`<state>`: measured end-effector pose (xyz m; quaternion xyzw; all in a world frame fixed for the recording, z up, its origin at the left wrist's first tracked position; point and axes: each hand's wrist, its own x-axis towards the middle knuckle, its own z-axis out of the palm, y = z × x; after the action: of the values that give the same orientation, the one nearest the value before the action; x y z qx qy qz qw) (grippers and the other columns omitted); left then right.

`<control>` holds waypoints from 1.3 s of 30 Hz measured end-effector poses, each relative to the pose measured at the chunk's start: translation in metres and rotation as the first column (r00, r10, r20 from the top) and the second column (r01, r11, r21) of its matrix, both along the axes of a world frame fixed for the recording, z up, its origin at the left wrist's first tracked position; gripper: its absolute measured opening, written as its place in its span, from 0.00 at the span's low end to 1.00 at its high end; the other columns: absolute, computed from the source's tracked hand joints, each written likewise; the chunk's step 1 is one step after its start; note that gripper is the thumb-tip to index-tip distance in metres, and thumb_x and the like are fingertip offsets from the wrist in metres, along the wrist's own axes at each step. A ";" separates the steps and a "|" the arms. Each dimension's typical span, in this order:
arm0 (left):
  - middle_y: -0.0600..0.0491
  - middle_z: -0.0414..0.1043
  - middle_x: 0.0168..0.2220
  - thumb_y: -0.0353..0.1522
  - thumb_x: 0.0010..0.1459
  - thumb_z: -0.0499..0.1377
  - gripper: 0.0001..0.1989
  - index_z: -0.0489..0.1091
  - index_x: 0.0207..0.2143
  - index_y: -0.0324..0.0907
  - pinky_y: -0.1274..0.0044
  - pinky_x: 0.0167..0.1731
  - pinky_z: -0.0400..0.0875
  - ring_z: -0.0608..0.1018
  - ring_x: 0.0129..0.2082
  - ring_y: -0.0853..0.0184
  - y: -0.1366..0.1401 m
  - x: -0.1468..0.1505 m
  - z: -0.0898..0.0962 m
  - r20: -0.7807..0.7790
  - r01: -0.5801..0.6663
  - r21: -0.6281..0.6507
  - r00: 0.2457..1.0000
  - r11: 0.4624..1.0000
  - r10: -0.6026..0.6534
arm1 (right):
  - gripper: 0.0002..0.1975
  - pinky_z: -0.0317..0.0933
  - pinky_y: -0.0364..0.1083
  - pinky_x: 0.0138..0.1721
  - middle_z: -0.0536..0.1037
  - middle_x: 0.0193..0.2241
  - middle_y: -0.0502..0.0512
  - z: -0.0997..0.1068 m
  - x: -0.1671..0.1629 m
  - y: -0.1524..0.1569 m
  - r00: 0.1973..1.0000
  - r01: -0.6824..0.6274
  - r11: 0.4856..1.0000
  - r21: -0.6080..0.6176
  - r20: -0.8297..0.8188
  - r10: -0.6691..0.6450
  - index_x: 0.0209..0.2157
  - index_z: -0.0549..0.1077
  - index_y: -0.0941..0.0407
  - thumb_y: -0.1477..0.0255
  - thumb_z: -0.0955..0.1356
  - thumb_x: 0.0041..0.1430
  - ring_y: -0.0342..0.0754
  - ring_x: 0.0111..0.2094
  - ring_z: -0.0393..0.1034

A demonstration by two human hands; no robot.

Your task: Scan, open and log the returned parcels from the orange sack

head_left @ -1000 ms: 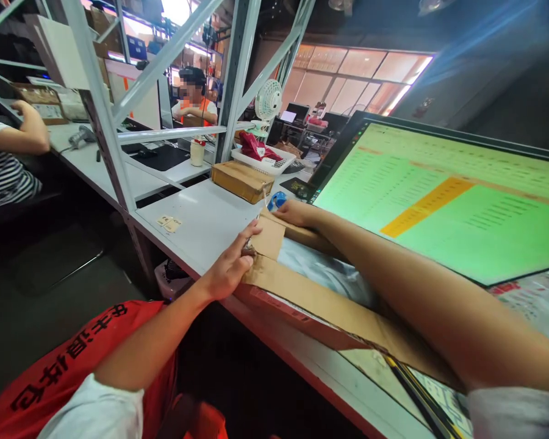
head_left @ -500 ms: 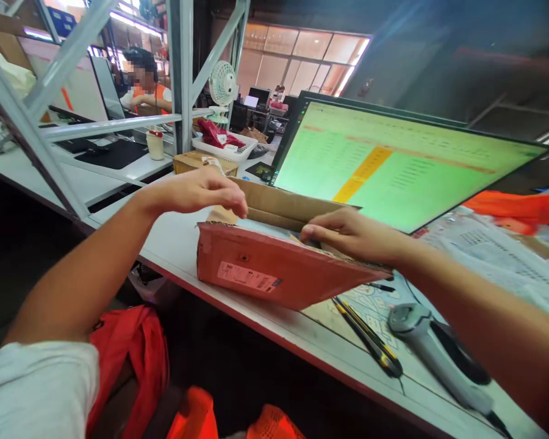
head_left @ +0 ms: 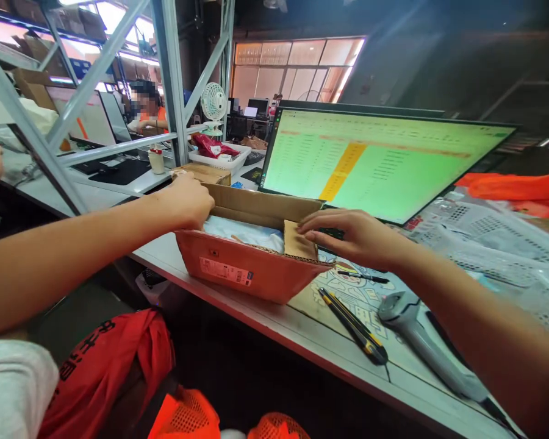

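An open cardboard box [head_left: 256, 274] stands near the front edge of the table, with a printed label on its near side. Inside lies something in pale bluish-white wrapping [head_left: 249, 235], its kind not clear. My left hand [head_left: 187, 200] is closed over the box's left end, fingers curled down and fingertips hidden. At the other end, my right hand [head_left: 352, 235] is open, its fingers stretched out and touching the folded-in right flap [head_left: 297, 241].
A yellow-black utility knife [head_left: 354, 326], a black pen [head_left: 363, 277] and a grey barcode scanner [head_left: 427, 347] lie right of the box. Behind stands a monitor [head_left: 370, 158]. A metal frame [head_left: 174, 91] rises at left; a co-worker [head_left: 149, 116] sits beyond.
My left hand has come down from above the box onto its left end. The right flap now shows folded inward under my right fingers. The view has shifted, showing more of the box's inside.
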<state>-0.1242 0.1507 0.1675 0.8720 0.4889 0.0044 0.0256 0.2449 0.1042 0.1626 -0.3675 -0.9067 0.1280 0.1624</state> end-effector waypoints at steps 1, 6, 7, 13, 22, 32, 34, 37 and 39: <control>0.45 0.83 0.41 0.51 0.49 0.70 0.24 0.83 0.45 0.50 0.62 0.61 0.56 0.73 0.58 0.43 0.001 -0.001 -0.002 -0.053 0.001 -0.007 0.999 1.000 -0.002 | 0.21 0.69 0.55 0.56 0.84 0.48 0.59 -0.003 -0.007 0.002 0.999 -0.047 0.999 -0.017 -0.016 0.047 0.44 0.83 0.53 0.55 0.64 0.69 0.56 0.50 0.77; 0.44 0.84 0.44 0.44 0.49 0.69 0.21 0.82 0.47 0.51 0.58 0.65 0.47 0.73 0.59 0.43 0.003 0.008 -0.016 -0.134 -0.001 -0.061 0.991 0.998 -0.007 | 0.26 0.68 0.53 0.50 0.83 0.44 0.61 -0.007 -0.037 0.008 0.979 -0.203 0.976 -0.074 0.007 0.204 0.35 0.81 0.56 0.55 0.59 0.72 0.53 0.43 0.76; 0.43 0.84 0.44 0.43 0.50 0.68 0.19 0.82 0.46 0.50 0.57 0.66 0.44 0.73 0.60 0.42 0.003 0.010 -0.019 -0.128 -0.007 -0.060 0.992 0.998 -0.001 | 0.27 0.68 0.52 0.48 0.83 0.41 0.62 -0.005 -0.037 0.006 0.980 -0.199 0.979 -0.041 0.005 0.199 0.34 0.80 0.56 0.54 0.59 0.73 0.52 0.41 0.75; 0.41 0.84 0.45 0.41 0.51 0.67 0.21 0.81 0.48 0.47 0.55 0.67 0.43 0.75 0.57 0.42 0.001 0.017 -0.024 -0.162 0.012 -0.076 0.986 0.997 -0.024 | 0.24 0.66 0.56 0.46 0.80 0.32 0.58 0.006 0.004 -0.018 0.996 0.059 0.979 0.195 -0.081 -0.044 0.33 0.79 0.50 0.49 0.62 0.71 0.55 0.37 0.74; 0.44 0.76 0.55 0.54 0.50 0.66 0.39 0.71 0.59 0.41 0.68 0.55 0.68 0.76 0.53 0.50 -0.037 -0.016 0.028 0.152 -0.006 -0.035 0.988 0.999 0.011 | 0.25 0.62 0.64 0.67 0.79 0.57 0.60 -0.055 0.042 -0.040 0.836 0.191 0.981 0.017 -0.527 -0.154 0.41 0.82 0.49 0.43 0.67 0.67 0.63 0.63 0.70; 0.50 0.75 0.56 0.47 0.51 0.69 0.41 0.64 0.62 0.38 0.73 0.51 0.70 0.74 0.47 0.65 -0.083 -0.064 0.080 0.722 -0.124 0.004 0.687 0.992 0.083 | 0.52 0.63 0.63 0.66 0.49 0.76 0.60 -0.129 0.029 -0.043 0.566 0.107 0.974 -0.198 -0.794 -0.223 0.66 0.62 0.40 0.29 0.71 0.45 0.66 0.74 0.52; 0.55 0.74 0.61 0.50 0.54 0.68 0.41 0.63 0.65 0.45 0.71 0.52 0.70 0.74 0.50 0.64 -0.097 -0.079 0.080 0.808 -0.196 0.034 0.583 0.980 0.089 | 0.59 0.63 0.62 0.66 0.54 0.74 0.61 -0.140 0.017 -0.040 0.544 0.047 0.977 -0.206 -0.815 -0.198 0.69 0.50 0.35 0.33 0.76 0.42 0.63 0.72 0.57; 0.62 0.75 0.61 0.56 0.52 0.69 0.38 0.69 0.62 0.54 0.65 0.59 0.70 0.74 0.57 0.57 -0.112 -0.104 0.064 0.920 -0.245 0.150 0.390 0.958 -0.045 | 0.58 0.65 0.59 0.65 0.61 0.69 0.58 -0.149 -0.004 -0.039 0.487 0.089 0.986 -0.141 -0.857 -0.167 0.66 0.47 0.35 0.41 0.80 0.44 0.58 0.67 0.64; 0.58 0.79 0.56 0.58 0.38 0.74 0.44 0.73 0.56 0.52 0.60 0.64 0.70 0.75 0.58 0.54 -0.115 -0.120 0.041 0.962 -0.329 0.260 0.170 0.908 -0.214 | 0.55 0.70 0.57 0.59 0.64 0.64 0.58 -0.154 -0.015 -0.044 0.438 0.161 0.984 -0.074 -0.888 -0.138 0.64 0.49 0.37 0.43 0.81 0.44 0.56 0.61 0.70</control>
<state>-0.2444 0.0360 0.2088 0.6246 0.3761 0.6680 0.1489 0.2301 0.0598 0.0088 -0.3228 -0.6531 0.2765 0.6268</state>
